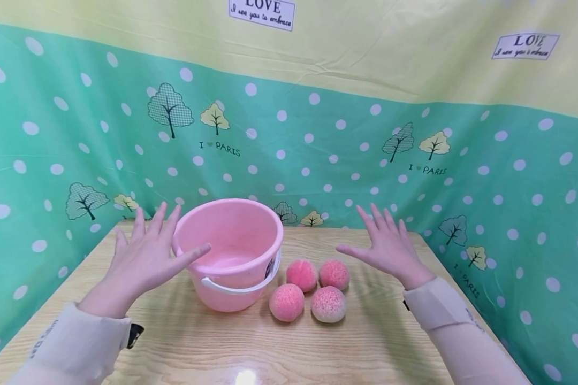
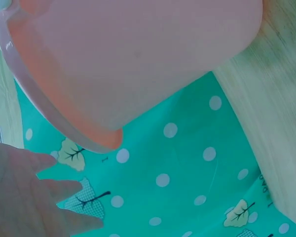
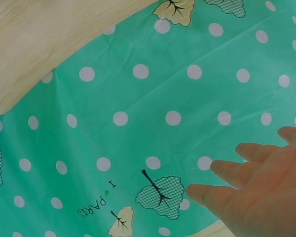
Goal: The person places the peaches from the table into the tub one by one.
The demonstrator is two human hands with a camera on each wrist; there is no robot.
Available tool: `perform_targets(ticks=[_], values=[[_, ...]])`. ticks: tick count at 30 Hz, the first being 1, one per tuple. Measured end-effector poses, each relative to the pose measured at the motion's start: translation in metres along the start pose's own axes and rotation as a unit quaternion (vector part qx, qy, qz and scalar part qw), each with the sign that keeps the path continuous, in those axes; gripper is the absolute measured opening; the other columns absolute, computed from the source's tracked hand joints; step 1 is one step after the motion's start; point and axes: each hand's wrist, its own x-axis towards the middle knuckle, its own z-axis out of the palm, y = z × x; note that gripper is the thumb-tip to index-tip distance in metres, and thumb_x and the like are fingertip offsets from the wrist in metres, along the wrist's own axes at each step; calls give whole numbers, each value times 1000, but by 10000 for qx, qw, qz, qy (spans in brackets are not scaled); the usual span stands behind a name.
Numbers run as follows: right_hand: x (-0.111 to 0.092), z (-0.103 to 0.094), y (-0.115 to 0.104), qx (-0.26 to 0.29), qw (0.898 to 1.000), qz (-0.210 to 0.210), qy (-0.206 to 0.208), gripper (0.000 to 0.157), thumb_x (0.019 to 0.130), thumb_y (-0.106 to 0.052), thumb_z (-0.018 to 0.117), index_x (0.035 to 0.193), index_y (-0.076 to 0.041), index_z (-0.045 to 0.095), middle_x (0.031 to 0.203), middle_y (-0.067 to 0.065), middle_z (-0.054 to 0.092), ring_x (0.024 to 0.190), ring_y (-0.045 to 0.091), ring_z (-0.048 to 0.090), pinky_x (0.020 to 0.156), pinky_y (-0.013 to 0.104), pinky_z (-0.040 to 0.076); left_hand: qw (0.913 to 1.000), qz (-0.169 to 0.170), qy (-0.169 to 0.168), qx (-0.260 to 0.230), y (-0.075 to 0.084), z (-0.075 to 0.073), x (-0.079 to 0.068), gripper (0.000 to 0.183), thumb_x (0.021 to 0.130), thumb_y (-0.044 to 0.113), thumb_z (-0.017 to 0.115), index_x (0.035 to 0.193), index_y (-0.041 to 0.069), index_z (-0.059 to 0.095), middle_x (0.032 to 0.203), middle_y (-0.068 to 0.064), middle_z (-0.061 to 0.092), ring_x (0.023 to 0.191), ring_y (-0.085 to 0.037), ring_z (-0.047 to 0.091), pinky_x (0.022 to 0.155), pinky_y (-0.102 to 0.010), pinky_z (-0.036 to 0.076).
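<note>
In the head view a pink bucket (image 1: 231,291) stands upright on the table, its white handle (image 1: 243,290) lowered against the front. My left hand (image 1: 146,259) hovers with spread fingers at the bucket's left side, its thumb overlapping the rim in this view. The left wrist view shows the bucket wall (image 2: 138,54) close by the same hand (image 2: 24,192). To the right of several pink fuzzy balls, among them a paler-based one (image 1: 328,305) and a round one (image 1: 287,302), my right hand (image 1: 387,248) is raised with fingers spread, holding nothing.
The balls sit in a cluster just right of the bucket, including two farther back, one (image 1: 302,275) beside another (image 1: 334,274). A wooden table (image 1: 289,353) lies beneath. Behind and at both sides hangs a green and yellow printed curtain (image 1: 308,123).
</note>
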Motion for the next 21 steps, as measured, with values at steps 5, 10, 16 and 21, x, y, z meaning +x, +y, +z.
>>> perform_targets(ticks=[5, 10, 16, 21], values=[[2, 0, -3, 76, 10000, -26, -49, 114, 76, -89, 47, 161, -25, 7, 167, 16, 2, 152, 46, 0, 117, 72, -2, 9999, -44, -42, -148, -1, 1, 1, 110, 83, 84, 41, 159, 23, -10, 165, -22, -3, 144, -57, -15, 102, -86, 1], [4, 5, -4, 45, 9999, -117, -115, 113, 76, -89, 46, 161, -25, 8, 167, 16, 3, 152, 46, 2, 117, 71, 0, 9996, -101, -85, -236, -2, 3, 3, 111, 84, 84, 40, 159, 20, -10, 164, -25, -2, 144, -60, -7, 104, -84, 9], [5, 11, -6, -92, 9997, -191, -151, 113, 76, -90, 45, 161, -26, 7, 167, 14, 3, 152, 46, 2, 118, 71, 2, 9991, -143, -152, -369, -2, 5, 4, 114, 84, 83, 42, 160, 13, -6, 163, -29, -1, 144, -60, -2, 105, -82, 12], [6, 17, -8, -64, 9995, -246, -180, 113, 76, -89, 45, 161, -24, 10, 167, 14, 3, 152, 47, 3, 117, 72, 2, 9979, -243, -209, -555, -2, 8, 6, 115, 84, 83, 43, 160, 12, -6, 163, -28, -3, 145, -59, 3, 101, -84, 18]])
